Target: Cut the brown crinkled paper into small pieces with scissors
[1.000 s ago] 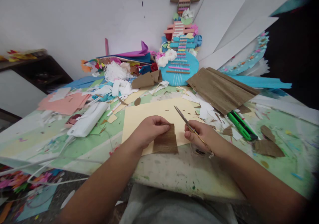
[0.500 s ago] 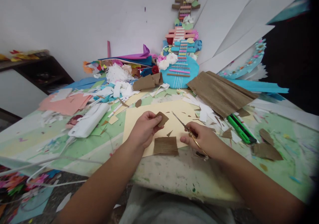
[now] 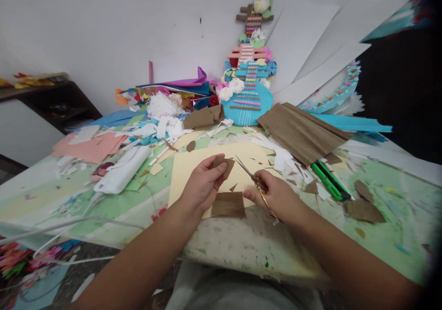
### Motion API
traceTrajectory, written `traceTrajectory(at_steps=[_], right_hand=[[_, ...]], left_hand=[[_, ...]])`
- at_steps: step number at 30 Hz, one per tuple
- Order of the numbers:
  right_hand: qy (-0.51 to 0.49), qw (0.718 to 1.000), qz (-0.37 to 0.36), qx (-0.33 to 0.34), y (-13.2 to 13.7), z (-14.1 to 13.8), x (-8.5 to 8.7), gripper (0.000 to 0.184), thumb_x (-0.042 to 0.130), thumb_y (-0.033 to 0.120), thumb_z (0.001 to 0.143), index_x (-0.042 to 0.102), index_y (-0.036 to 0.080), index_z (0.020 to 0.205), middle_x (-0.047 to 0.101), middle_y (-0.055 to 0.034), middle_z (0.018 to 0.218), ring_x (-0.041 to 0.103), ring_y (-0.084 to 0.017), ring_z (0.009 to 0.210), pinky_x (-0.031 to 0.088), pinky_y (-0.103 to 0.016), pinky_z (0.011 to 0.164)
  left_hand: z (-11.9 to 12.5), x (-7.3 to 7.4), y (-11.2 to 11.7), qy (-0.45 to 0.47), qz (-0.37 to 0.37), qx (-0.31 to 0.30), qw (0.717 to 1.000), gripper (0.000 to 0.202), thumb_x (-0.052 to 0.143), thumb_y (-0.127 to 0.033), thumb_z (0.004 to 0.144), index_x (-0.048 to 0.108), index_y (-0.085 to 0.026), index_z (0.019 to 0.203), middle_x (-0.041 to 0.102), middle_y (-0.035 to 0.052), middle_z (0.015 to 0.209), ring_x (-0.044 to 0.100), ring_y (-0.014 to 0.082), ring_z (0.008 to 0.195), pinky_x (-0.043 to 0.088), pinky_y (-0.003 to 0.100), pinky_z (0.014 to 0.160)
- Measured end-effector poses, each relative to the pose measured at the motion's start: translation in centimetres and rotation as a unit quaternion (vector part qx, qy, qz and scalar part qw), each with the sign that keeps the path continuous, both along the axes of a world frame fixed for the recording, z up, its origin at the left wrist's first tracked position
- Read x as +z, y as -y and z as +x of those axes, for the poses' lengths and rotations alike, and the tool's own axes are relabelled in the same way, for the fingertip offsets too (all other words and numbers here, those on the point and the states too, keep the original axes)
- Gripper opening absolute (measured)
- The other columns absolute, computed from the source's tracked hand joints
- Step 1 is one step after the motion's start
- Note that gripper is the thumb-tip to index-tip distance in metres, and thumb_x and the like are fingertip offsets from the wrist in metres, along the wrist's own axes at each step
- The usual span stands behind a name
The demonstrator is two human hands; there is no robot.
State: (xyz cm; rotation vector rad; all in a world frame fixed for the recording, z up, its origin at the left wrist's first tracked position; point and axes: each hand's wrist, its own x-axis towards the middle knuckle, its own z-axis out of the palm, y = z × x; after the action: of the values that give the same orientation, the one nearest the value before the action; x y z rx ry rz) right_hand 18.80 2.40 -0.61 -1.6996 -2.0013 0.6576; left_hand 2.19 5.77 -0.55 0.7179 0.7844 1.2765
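Between the thumb and fingers of my left hand is a small piece of brown crepe paper. My right hand grips gold-handled scissors, their blades slightly parted and pointing at the edge of that piece. Both hands hover over a cream sheet of paper. Below them, a brown paper rectangle lies across the sheet's near edge, and a thin brown scrap rests just beyond it. My fingers hide part of the held piece.
A green utility knife and folded brown crepe paper lie to the right. On the left are a white power strip with its cable and pink paper. A blue paper instrument leans against the wall. Paper scraps litter the table.
The scissors have come closer to the brown piece, their tips now almost at its edge. My left hand has turned the piece slightly. The whole view has shifted a little.
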Motion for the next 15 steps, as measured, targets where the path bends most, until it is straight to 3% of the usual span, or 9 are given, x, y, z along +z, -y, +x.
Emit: traceTrajectory(at_steps=[3,9,11,15], right_hand=[[-0.011,1.000,0.003,-0.008,0.05,0.01,0.08,0.041,0.046,0.056,0.067,0.045,0.020,0.085,0.049,0.0015,0.063,0.042,-0.012,0.056,0.030,-0.023,0.050],[-0.022,1.000,0.000,0.007,0.07,-0.44,-0.05,0.040,0.047,0.055,0.067,0.044,0.020,0.085,0.048,0.0024,0.061,0.041,-0.012,0.054,0.029,-0.023,0.049],[-0.023,1.000,-0.004,0.010,0.09,-0.62,-0.05,0.041,0.049,0.055,0.066,0.044,0.019,0.086,0.048,0.0023,0.061,0.042,-0.012,0.054,0.030,-0.023,0.050],[-0.028,1.000,-0.009,0.001,0.16,-0.73,0.09,0.042,0.051,0.055,0.064,0.045,0.019,0.085,0.047,0.0027,0.060,0.041,-0.012,0.054,0.029,-0.023,0.050]], left_hand=[[0.11,-0.01,0.14,-0.011,-0.006,0.003,1.000,0.015,0.065,-0.012,0.060,0.054,-0.014,0.071,0.057,-0.0030,0.065,0.054,0.0047,0.058,0.043,0.016,0.059],[0.56,-0.13,0.57,0.009,0.022,0.009,1.000,0.020,0.062,-0.016,0.065,0.043,-0.018,0.069,0.059,-0.0024,0.072,0.056,0.0088,0.073,0.043,0.024,0.070],[0.68,-0.08,0.63,0.008,0.013,0.026,1.000,0.021,0.062,-0.017,0.065,0.042,-0.018,0.069,0.056,-0.0040,0.073,0.054,0.0064,0.071,0.042,0.019,0.064],[0.75,-0.04,0.59,-0.028,-0.011,0.036,0.999,0.023,0.064,-0.022,0.063,0.042,-0.018,0.071,0.044,-0.0080,0.060,0.039,0.0007,0.042,0.027,0.012,0.037]])
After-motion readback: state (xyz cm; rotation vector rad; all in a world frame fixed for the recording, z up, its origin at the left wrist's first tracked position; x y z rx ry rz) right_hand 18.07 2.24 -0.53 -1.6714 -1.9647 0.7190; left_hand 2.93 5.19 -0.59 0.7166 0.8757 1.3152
